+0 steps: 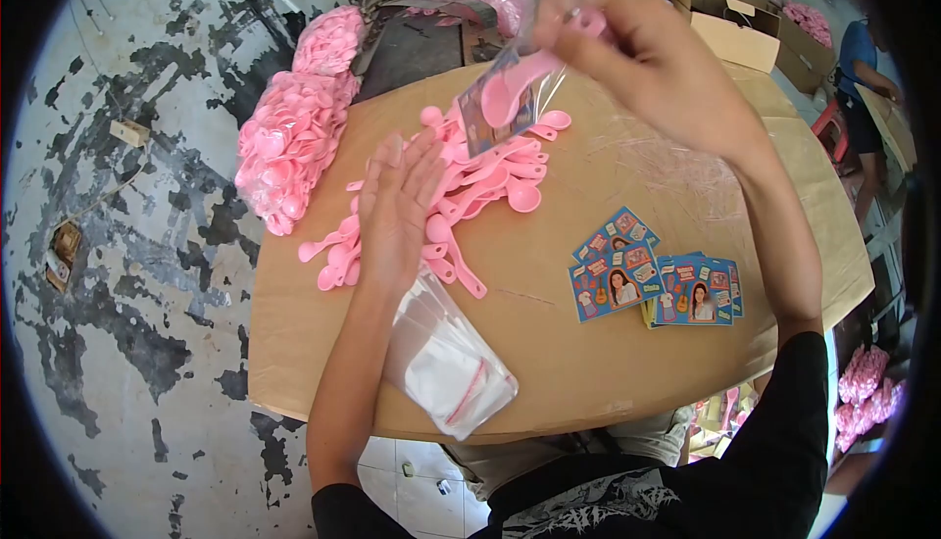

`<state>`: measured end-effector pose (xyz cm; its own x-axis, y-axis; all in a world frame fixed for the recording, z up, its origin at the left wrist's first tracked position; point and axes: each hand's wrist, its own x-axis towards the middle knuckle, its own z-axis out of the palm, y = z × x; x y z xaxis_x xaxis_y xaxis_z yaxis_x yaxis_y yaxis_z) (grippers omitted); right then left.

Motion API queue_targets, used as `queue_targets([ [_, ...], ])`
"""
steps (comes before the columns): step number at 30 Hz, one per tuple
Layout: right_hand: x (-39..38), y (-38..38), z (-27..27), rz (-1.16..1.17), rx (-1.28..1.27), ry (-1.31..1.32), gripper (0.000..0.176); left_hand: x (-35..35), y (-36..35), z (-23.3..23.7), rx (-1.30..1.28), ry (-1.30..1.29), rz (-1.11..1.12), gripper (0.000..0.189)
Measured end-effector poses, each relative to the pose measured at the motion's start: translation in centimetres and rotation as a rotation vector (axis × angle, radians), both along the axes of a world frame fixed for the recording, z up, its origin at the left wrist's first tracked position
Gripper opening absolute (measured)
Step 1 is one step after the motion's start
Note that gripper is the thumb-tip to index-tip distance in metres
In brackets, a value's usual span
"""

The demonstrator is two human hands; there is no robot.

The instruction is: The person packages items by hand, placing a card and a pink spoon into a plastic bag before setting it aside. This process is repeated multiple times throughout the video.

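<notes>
High over the back of the table, my right hand [627, 54] pinches the top of a clear plastic bag [545, 98]. Inside the bag are a pink spoon [502, 96] and a printed card [477, 127]. My left hand [395, 201] is open, palm showing and fingers up, over the left part of a pile of pink spoons [485, 181]. Below its wrist lies a stack of clear empty bags [451, 372]. Blue printed cards [698, 289] sit in overlapping piles at the right of the brown table [559, 353].
Large bags of pink spoons [294, 137] stand beyond the table's left edge. Cardboard boxes [735, 34] are behind the table. Thin plastic strips [686, 167] lie at the right. Another person [863, 73] is at the far right.
</notes>
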<state>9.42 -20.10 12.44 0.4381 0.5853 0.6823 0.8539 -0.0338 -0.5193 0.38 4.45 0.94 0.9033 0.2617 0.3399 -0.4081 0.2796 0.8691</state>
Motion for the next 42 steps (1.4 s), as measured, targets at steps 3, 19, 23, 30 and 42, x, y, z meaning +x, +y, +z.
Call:
queue_targets([
  [3,-0.8,0.0,-0.2,-0.128,-0.283,-0.126,0.018,-0.4,-1.9,0.2,0.309,-0.043,0.081,0.056],
  [19,0.1,1.7,-2.6,0.288,-0.279,0.298,0.051,-3.2,-5.6,0.5,0.257,0.25,-0.622,0.05],
  [23,0.2,1.9,-2.3,0.275,-0.301,0.299,0.038,-3.8,-6.1,1.8,0.468,0.169,-0.321,0.046],
  [30,-1.6,2.6,-2.6,0.03,-0.238,-0.4,0.032,-3.4,-5.0,1.7,0.343,0.11,-0.146,0.042],
  [42,-2.6,3.0,-3.8,-0.105,-0.262,-0.756,0.017,-4.3,-5.6,1.8,0.803,0.103,0.105,0.02],
])
